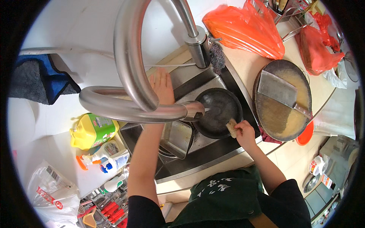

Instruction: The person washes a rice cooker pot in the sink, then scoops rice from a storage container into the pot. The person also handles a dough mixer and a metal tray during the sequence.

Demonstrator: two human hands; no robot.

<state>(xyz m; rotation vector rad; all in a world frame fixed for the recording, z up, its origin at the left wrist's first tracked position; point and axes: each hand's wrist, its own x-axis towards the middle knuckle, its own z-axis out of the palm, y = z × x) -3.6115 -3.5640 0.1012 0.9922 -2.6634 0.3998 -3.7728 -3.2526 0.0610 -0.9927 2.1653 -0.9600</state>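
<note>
A round black pan [218,112] lies in the sink, tilted, under the spout of a brushed-metal faucet [195,111], with a little water at the spout. At the pan's lower right rim, my right hand [245,134] pinches a tan scrubbing sponge [232,128]. My left hand [161,85] is raised behind the faucet's curved pipe, flat, with its fingers extended towards the back ledge; it appears to hold nothing. Part of the hand and wrist is hidden by the pipe. Left of the pan, a rectangular metal tray [178,138] rests in the sink on a round vessel.
A cleaver [278,88] lies on a round wooden chopping board [296,122] at the right. Behind it sit red plastic bags [245,28]. A yellow detergent jug [85,132] and spray bottle [105,155] stand left of the sink. A dark scouring pad [217,58] touches the faucet base.
</note>
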